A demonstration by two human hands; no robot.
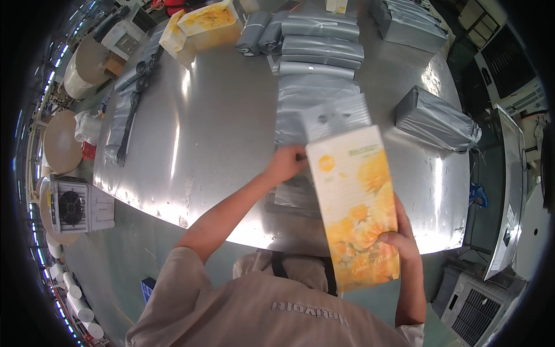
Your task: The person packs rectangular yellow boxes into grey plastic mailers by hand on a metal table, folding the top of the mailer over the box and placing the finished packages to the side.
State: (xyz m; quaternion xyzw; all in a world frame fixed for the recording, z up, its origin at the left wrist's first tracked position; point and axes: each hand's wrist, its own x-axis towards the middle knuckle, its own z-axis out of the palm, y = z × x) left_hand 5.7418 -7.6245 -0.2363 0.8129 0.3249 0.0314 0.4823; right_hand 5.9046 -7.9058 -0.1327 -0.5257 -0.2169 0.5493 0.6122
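My right hand point(400, 236) grips the near end of a long white and yellow flowered box point(355, 202), held tilted above the steel table point(219, 121). The box's far end sits at the mouth of a flat grey plastic mailing bag point(324, 113) lying on the table. My left hand point(286, 163) rests on the bag's near edge just left of the box, fingers curled on the plastic.
Stacks of folded and filled grey bags point(318, 43) lie at the table's far side, a packed grey parcel point(436, 121) at the right. Two more flowered boxes point(202, 22) stand far left. Grey bags point(130, 98) trail along the left edge. A fan unit point(72, 205) sits on the floor.
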